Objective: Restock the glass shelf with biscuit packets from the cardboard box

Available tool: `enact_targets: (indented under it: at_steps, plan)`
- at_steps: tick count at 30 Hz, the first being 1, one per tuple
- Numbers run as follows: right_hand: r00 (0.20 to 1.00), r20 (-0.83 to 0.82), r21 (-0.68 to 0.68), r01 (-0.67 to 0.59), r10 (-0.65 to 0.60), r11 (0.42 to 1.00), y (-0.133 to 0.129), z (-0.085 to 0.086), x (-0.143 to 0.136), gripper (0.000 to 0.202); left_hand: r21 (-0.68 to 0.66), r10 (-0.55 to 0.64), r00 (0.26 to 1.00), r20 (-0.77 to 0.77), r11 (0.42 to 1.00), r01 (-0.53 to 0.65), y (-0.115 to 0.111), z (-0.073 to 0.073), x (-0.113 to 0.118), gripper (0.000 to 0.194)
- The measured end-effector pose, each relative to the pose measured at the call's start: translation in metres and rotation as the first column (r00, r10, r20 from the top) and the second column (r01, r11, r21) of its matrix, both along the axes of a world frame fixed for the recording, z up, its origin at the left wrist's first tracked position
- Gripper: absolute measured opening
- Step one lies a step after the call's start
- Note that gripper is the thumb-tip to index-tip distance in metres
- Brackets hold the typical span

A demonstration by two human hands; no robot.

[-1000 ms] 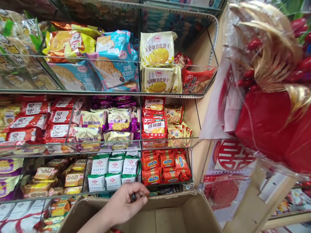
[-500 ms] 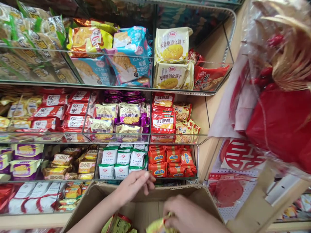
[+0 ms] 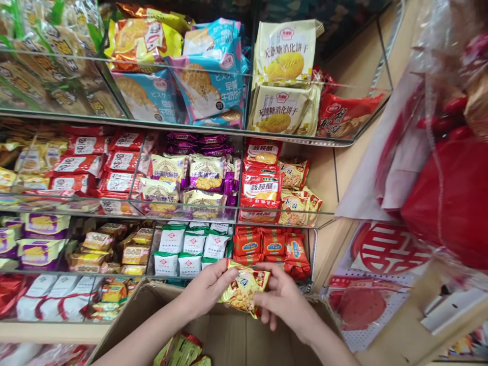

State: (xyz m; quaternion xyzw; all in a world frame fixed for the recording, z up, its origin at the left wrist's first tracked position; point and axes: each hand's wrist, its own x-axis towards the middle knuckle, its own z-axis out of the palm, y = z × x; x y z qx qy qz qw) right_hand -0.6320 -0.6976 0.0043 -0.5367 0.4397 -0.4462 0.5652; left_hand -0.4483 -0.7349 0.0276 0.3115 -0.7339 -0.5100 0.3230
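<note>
A small yellow and red snack packet (image 3: 244, 290) with nut-like pieces printed on it is held up between my two hands, over an open cardboard box (image 3: 224, 325). My left hand (image 3: 208, 287) grips its left side, thumb on the front. On the right side, my right hand (image 3: 280, 295) has its fingers around the packet's edge. Inside the box at the lower left lie several yellow-green packets (image 3: 179, 349). Packets that look alike (image 3: 295, 206) stand on the middle shelf at the right, beside red packets (image 3: 261, 188).
Clear-fronted shelves (image 3: 190, 209) of wrapped snacks fill the view behind the box. Orange-red packets (image 3: 247, 244) and white-green packets (image 3: 192, 241) sit just beyond my hands. At the right hang a red plastic-wrapped item (image 3: 450, 203) and a red paper decoration (image 3: 392, 244).
My right hand has risen out of the box with the yellow packet, which is now in both hands. The left hand has closed on it. The view has shifted slightly nearer the shelves.
</note>
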Motion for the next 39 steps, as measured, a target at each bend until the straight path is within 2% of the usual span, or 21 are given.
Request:
enact_targets:
  at_steps: [2, 4, 6, 8, 10, 11, 12, 14, 15, 16, 17, 19, 21, 23, 29, 31, 35, 39]
  plan:
    - [0.998, -0.017, 0.022, -0.056, 0.056, 0.998, 0.002, -0.001, 0.003, 0.046, -0.001, 0.033, 0.999, 0.008, 0.999, -0.033, -0.001, -0.002, 0.000, 0.036]
    - [0.997, -0.057, -0.005, -0.046, 0.046, 0.999, 0.004, 0.001, 0.004, 0.035, 0.008, 0.037, 0.999, 0.030, 0.999, -0.037, -0.002, -0.002, 0.000, 0.038]
    - [0.996, -0.089, -0.087, -0.013, 0.005, 0.996, 0.011, 0.008, 0.001, 0.028, -0.015, 0.052, 0.996, 0.072, 0.999, -0.051, -0.001, -0.002, 0.001, 0.039]
    - [0.991, -0.119, -0.199, 0.043, -0.068, 0.979, 0.021, 0.022, -0.009, 0.026, -0.060, 0.081, 0.990, 0.116, 0.995, -0.075, 0.000, 0.000, 0.003, 0.041]
    - [0.964, -0.144, -0.331, 0.165, -0.223, 0.929, 0.032, 0.044, -0.023, 0.027, -0.087, 0.085, 0.985, 0.151, 0.994, -0.072, -0.001, 0.001, 0.004, 0.041]
    - [0.930, -0.135, -0.413, 0.261, -0.342, 0.872, 0.035, 0.057, -0.032, 0.030, -0.090, 0.080, 0.984, 0.162, 0.994, -0.066, -0.001, 0.001, 0.005, 0.040]
    - [0.872, -0.105, -0.508, 0.367, -0.478, 0.779, 0.036, 0.072, -0.040, 0.034, -0.089, 0.077, 0.982, 0.171, 0.994, -0.062, -0.001, 0.001, 0.005, 0.039]
    - [0.685, -0.027, -0.687, 0.517, -0.728, 0.511, 0.031, 0.102, -0.055, 0.043, -0.090, 0.077, 0.979, 0.188, 0.994, -0.061, -0.002, 0.001, 0.005, 0.039]
    - [0.578, -0.026, -0.756, 0.523, -0.816, 0.394, 0.024, 0.116, -0.061, 0.046, -0.092, 0.077, 0.978, 0.194, 0.994, -0.060, -0.002, 0.000, 0.005, 0.039]
    - [0.474, -0.067, -0.813, 0.484, -0.878, 0.323, 0.015, 0.129, -0.065, 0.049, -0.096, 0.075, 0.977, 0.201, 0.994, -0.056, -0.001, 0.000, 0.005, 0.040]
    - [0.379, -0.144, -0.856, 0.416, -0.914, 0.307, 0.006, 0.141, -0.067, 0.049, -0.103, 0.071, 0.975, 0.209, 0.993, -0.050, -0.001, 0.000, 0.005, 0.040]
    - [0.245, -0.320, -0.880, 0.280, -0.915, 0.383, -0.015, 0.159, -0.068, 0.047, -0.125, 0.063, 0.972, 0.227, 0.992, -0.036, 0.001, -0.001, 0.005, 0.040]
    - [0.195, -0.430, -0.857, 0.220, -0.882, 0.467, -0.033, 0.171, -0.066, 0.046, -0.154, 0.065, 0.967, 0.248, 0.988, -0.027, 0.002, -0.001, 0.006, 0.039]
    - [0.192, -0.481, -0.829, 0.219, -0.856, 0.515, -0.049, 0.180, -0.063, 0.047, -0.184, 0.071, 0.962, 0.264, 0.983, -0.022, 0.002, 0.000, 0.006, 0.037]
    - [0.204, -0.648, -0.655, 0.342, -0.734, 0.673, -0.078, 0.197, -0.062, 0.054, -0.254, 0.091, 0.944, 0.317, 0.967, -0.008, 0.002, 0.003, 0.007, 0.037]
    - [0.196, -0.658, -0.646, 0.349, -0.727, 0.679, -0.083, 0.197, -0.062, 0.057, -0.276, 0.106, 0.937, 0.334, 0.961, -0.010, 0.002, 0.003, 0.007, 0.037]
    - [0.106, -0.605, -0.757, 0.230, -0.789, 0.612, -0.089, 0.189, -0.062, 0.051, -0.318, 0.122, 0.924, 0.361, 0.948, -0.001, 0.002, 0.003, 0.007, 0.035]
    - [0.123, -0.619, -0.772, 0.083, -0.775, 0.630, -0.097, 0.180, -0.067, 0.039, -0.339, 0.131, 0.922, 0.363, 0.941, 0.000, 0.002, 0.002, 0.007, 0.035]
